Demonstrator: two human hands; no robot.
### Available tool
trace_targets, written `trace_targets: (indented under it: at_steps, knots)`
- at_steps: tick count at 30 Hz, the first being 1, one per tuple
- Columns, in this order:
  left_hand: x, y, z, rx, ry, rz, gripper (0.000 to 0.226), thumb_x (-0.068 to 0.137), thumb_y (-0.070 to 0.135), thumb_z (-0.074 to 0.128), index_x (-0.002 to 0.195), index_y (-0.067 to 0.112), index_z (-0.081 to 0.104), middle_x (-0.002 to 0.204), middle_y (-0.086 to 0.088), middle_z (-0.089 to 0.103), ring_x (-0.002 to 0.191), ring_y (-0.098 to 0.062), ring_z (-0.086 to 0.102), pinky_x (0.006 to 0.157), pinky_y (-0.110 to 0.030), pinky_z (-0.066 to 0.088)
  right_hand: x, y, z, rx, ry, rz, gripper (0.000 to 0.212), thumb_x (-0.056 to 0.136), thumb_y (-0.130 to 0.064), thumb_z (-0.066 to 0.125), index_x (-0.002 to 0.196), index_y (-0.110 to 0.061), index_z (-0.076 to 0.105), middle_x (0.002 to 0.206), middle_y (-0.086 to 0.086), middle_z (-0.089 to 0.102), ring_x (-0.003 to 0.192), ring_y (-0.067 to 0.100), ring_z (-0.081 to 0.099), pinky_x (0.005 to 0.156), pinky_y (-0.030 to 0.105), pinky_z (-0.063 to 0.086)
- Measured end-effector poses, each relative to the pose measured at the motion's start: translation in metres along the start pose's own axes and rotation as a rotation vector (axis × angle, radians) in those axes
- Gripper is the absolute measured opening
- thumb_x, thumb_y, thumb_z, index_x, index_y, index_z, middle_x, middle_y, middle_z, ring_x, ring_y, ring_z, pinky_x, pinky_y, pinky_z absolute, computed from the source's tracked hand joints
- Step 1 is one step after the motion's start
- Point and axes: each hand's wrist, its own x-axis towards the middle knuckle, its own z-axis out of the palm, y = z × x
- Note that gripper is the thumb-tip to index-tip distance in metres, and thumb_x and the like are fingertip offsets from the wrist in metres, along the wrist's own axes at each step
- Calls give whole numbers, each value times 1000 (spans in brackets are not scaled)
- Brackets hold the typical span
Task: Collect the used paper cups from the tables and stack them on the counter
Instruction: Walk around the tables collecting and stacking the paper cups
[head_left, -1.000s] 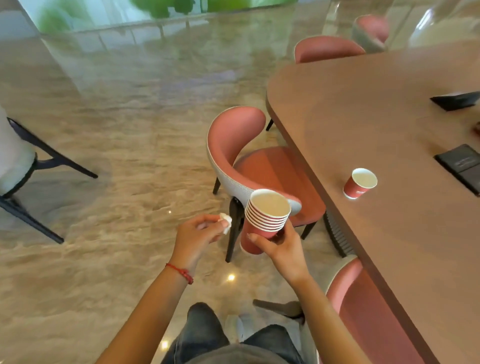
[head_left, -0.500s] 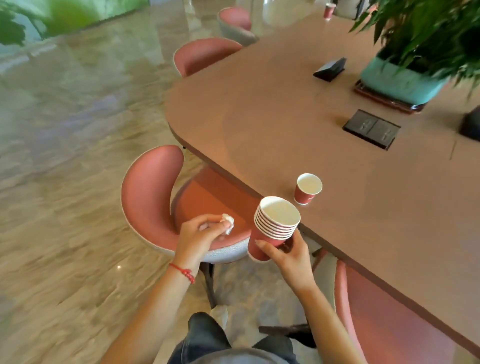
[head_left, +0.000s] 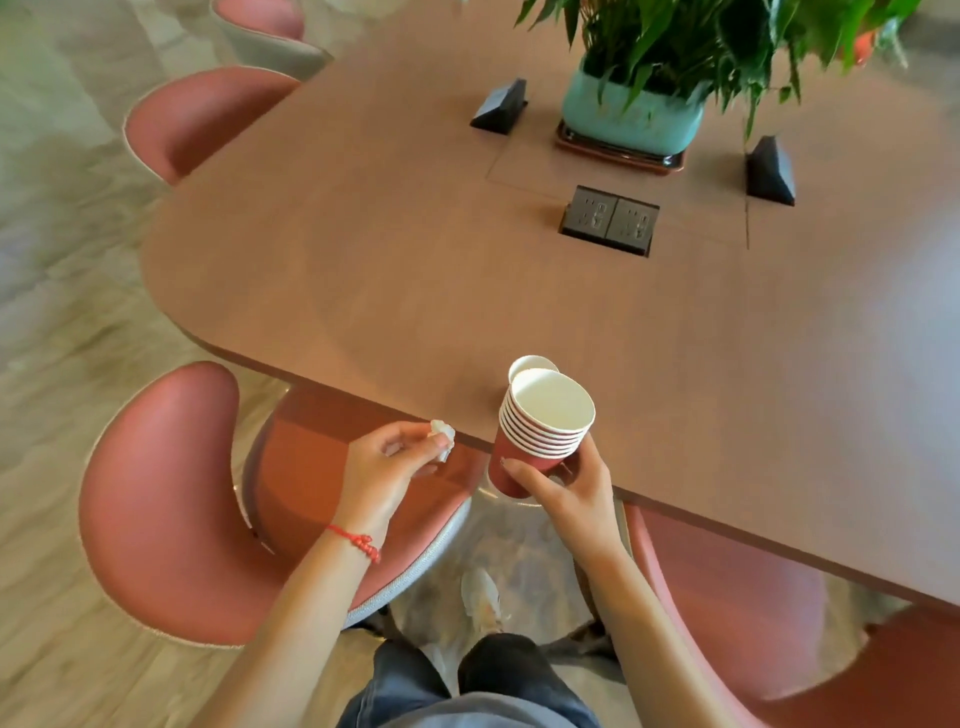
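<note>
The right hand has its grip curled round a stack of red paper cups, with the thumb on the near side and the fingers round the far side. Seven white rims show in the stack, one inside the next, and the top cup looks white and bare inside. The left hand pinches a small white crumpled paper between its fingertips, and a red string bracelet goes round that wrist. Just behind the stack, one more paper cup stands on the counter near its front edge; only part of its rim shows, so what is in it cannot be told. The stack is held above that same edge. Farther back on the counter sit one dark socket box with two plates, two small black wedge stands and one green plant in a pale blue-green pot on a dark tray. Pink chairs stand round the counter: three on the left side and one at the lower right. Below, the person's jeans and one light shoe show on the shiny floor.
</note>
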Motion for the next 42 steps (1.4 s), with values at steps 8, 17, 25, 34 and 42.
trace_targets:
  at_steps: [8,17,25,34,42]
  knots:
    - [53,7,33,-12,-12,-8,21,75,3,71,62,19,74,63,3,71,64,-5,66,58,-17,53,70,0,-16,-7,25,-16,58,68,-16,83,117,-26,54,105,-12,68,99,5,64,81,18,52]
    - [87,5,49,-35,41,-57,15,76,-1,70,68,12,71,60,0,70,62,-6,67,56,-15,51,131,10,-20,-126,43,-27,55,65,-21,84,101,-45,50,96,-30,65,92,-1,62,77,15,50]
    - [98,-6,45,4,92,-138,4,75,6,73,75,10,71,66,1,73,65,-6,67,58,-16,53,155,36,-17,-243,44,4,59,63,-33,85,103,-50,44,96,-37,60,93,-17,53,70,-1,38]
    - [101,-12,46,8,116,-165,5,74,8,74,74,13,73,67,0,73,65,-5,67,57,-15,53,154,67,-16,-361,-16,39,71,60,-47,82,107,-66,33,114,-17,56,102,-4,52,79,10,41]
    - [97,-17,43,33,162,-176,8,73,11,75,69,17,75,67,-1,72,64,-6,66,59,-16,54,147,95,-13,-339,-54,62,86,58,-32,88,123,-38,32,120,-11,51,104,4,51,76,0,37]
